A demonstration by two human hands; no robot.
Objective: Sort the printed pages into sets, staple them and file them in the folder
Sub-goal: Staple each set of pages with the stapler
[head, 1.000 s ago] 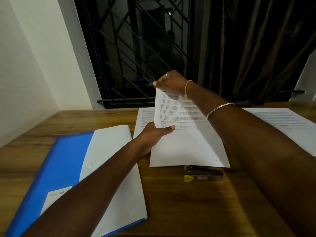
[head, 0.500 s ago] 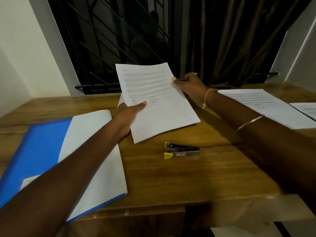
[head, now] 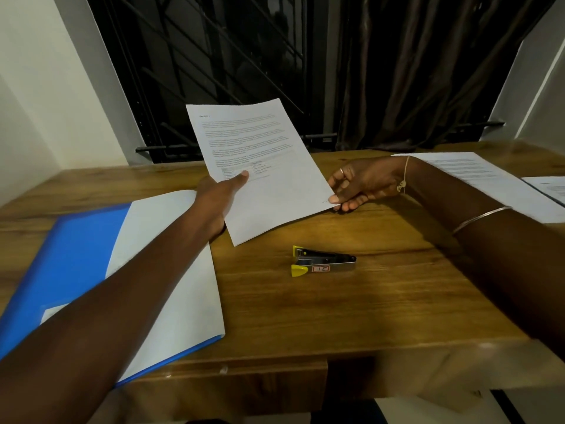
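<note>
I hold a printed page set [head: 260, 166] tilted up above the wooden table [head: 351, 307]. My left hand [head: 218, 198] grips its left edge, thumb on the printed face. My right hand [head: 362, 183] pinches its lower right corner between thumb and fingers. A yellow and metal stapler [head: 324, 261] lies on the table just below the pages. The blue folder [head: 73, 264] lies open at the left, a white sheet [head: 180, 289] covering its right half; my left forearm crosses over it.
More printed pages [head: 486, 179] lie on the table at the right, with another sheet [head: 550, 188] at the far right edge. A barred window [head: 220, 68] and dark curtain [head: 412, 68] stand behind the table. The table's front edge runs close to me.
My right hand slid from the pages' top edge down to the lower right corner. The pages rose and tilted more upright, and the view shifted to show more of the right side.
</note>
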